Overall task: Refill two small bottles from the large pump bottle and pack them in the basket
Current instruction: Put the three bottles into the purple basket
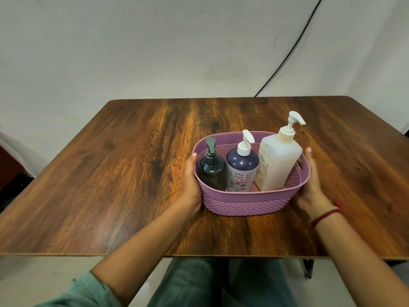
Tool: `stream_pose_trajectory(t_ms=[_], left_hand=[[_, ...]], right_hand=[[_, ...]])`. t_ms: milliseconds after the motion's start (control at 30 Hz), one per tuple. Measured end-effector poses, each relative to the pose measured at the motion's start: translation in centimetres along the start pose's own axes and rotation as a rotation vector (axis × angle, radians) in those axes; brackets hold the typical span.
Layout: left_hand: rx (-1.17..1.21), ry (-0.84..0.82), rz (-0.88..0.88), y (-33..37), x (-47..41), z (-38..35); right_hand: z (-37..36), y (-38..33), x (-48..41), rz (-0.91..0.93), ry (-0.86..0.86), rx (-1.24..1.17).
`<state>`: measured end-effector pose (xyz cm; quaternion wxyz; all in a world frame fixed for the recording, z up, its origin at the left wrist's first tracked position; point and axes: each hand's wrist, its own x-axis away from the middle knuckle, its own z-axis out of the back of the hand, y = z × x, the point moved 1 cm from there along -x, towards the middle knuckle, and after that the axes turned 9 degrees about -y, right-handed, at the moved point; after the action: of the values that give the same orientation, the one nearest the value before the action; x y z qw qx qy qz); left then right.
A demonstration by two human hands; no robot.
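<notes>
A pink woven basket sits on the wooden table, right of centre. Inside it stand three pump bottles: a small dark green one at the left, a small purple one with a flower pattern and white pump in the middle, and the large white pump bottle at the right, leaning slightly. My left hand holds the basket's left end with the thumb up at the rim. My right hand holds the right end near the handle slot, fingers around the rim.
A pale cloth backdrop hangs behind the table, with a black cable running down it to the table's far edge. The table's near edge lies just above my knees. A red thread band circles my right wrist.
</notes>
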<state>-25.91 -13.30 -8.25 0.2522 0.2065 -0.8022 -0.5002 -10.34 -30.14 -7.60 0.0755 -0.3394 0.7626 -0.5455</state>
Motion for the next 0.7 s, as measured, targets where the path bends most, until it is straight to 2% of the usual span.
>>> stream_pose_trajectory(t_ms=[400,500,700], left_hand=[[0.033,0.005,-0.058,0.7,-1.3,1.3],[0.057,-0.047,-0.08,2.1,-1.0,1.5],[0.064,-0.025,-0.095,4.7,-1.0,3.2]], right_hand=[[-1.7,-0.6,-0.1,0.032,0.005,-0.03],[-3.0,-1.3,0.2,0.047,-0.023,-0.029],[-6.0,-2.1,0.0,0.072,-0.107,-0.039]])
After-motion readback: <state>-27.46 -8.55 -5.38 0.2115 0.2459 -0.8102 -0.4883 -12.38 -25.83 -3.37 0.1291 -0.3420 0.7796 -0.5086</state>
